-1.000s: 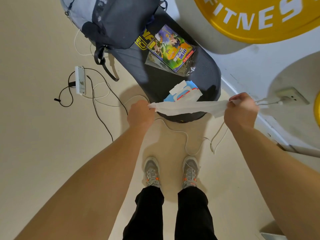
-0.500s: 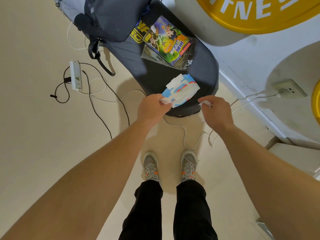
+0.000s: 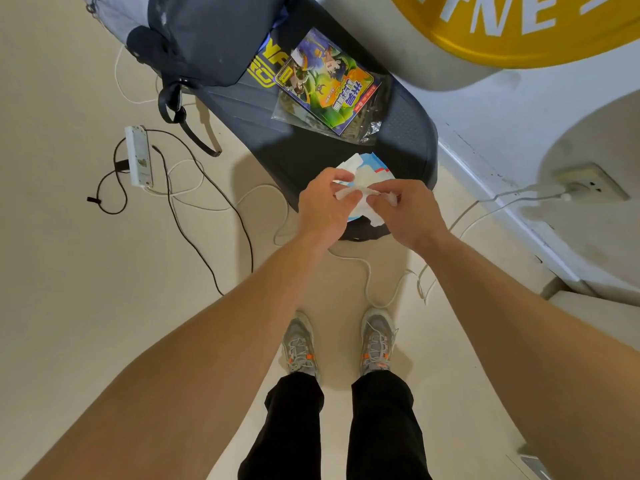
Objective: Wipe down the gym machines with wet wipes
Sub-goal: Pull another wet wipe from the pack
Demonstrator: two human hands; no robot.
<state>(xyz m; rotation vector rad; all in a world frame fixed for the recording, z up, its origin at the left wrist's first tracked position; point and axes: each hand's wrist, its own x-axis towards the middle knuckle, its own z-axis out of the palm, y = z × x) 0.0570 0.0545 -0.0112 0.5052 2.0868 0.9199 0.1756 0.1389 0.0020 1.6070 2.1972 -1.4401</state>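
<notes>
Over the near end of the dark padded bench [image 3: 311, 154], at 12 o'clock from my shoes [image 3: 375, 341], my two hands meet. My left hand [image 3: 323, 206] has its fingers curled, thumb and forefinger pinching the left end of the crumpled white wet wipe [image 3: 348, 194]. My right hand [image 3: 412, 213] is curled too, its thumb and fingertips nipping the other end of the same wipe. The wad sits right between both sets of fingertips, bunched up and touching them on either side. A loose tail of it hangs below my right thumb, at roughly 6 o'clock from the pinch.

Just beyond my fingers, at 12 o'clock, the blue and white wipes packet [image 3: 375, 164] lies on the bench pad, partly hidden by my knuckles. I cannot tell whether the wipe touches it.

Further up the pad, at 12 o'clock from the packet, a bright cartoon-printed pack in a clear bag [image 3: 329, 84] lies flat. At 11 o'clock a dark backpack [image 3: 204, 32] rests on the far end, a strap dangling off the edge. On the floor at 9 o'clock from my hands lies a white power strip [image 3: 138, 155], with black and white cables looped about it. At 1 o'clock a yellow weight plate [image 3: 519, 36] with white lettering shows at the top edge. At 3 o'clock a wall socket [image 3: 588, 183] has a white plug in it.
</notes>
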